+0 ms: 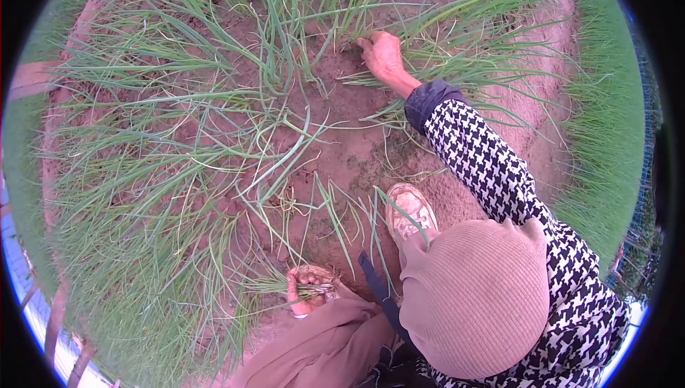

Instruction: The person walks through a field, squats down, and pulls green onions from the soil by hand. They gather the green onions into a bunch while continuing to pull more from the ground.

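Observation:
Low at the centre, my left hand is closed around a small bunch of green onions. Their thin leaves stick out to the left, with the pale ends on the right. My right hand reaches out to the upper centre, fingers curled down at the base of growing green onions close to the soil. Its fingertips are partly hidden among the leaves, and the exact stems in them do not show.
Long green onion leaves lean over the brown soil. A dirty laced shoe stands on the ground. A ribbed brown rounded shape covers the lower right. Dense green growth lines the right edge beyond a bare strip.

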`<state>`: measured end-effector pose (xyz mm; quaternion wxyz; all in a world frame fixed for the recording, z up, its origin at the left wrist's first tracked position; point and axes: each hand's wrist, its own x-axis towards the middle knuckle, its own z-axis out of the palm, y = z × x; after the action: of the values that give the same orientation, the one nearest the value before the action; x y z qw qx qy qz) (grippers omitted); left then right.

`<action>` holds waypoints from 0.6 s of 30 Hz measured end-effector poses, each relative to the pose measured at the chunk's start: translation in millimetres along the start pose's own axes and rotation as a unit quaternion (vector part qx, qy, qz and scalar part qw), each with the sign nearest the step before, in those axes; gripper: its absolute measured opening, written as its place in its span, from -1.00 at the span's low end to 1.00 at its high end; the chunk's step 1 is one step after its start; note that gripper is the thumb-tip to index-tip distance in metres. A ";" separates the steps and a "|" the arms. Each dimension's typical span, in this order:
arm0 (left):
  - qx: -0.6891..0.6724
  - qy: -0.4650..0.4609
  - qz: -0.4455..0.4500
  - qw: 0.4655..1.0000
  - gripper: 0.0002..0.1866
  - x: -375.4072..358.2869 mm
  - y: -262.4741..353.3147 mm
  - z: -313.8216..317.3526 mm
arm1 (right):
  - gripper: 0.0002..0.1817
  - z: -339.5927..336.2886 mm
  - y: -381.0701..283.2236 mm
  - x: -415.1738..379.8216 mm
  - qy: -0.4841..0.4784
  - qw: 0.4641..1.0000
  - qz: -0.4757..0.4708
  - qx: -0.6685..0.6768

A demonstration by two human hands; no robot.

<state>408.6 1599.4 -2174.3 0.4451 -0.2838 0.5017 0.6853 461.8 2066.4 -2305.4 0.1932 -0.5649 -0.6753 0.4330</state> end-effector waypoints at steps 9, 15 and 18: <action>0.012 0.002 -0.005 1.000 -0.77 4.5 -4.9 8.6 | -0.74 25.8 -7.0 10.3 -0.049 0.994 0.051 0.082; 0.004 0.009 0.005 1.000 -0.77 4.3 -6.1 3.2 | -0.77 18.8 -12.0 3.4 -0.040 0.997 -0.041 0.046; -0.002 0.012 0.011 1.000 -0.77 2.2 -3.7 -4.0 | -0.82 14.8 -38.9 -10.8 -0.084 0.984 -0.025 0.157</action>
<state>410.7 1596.7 -2179.0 0.4312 -0.2877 0.5090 0.6872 430.6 2051.4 -2279.9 0.2324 -0.4719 -0.6271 0.5745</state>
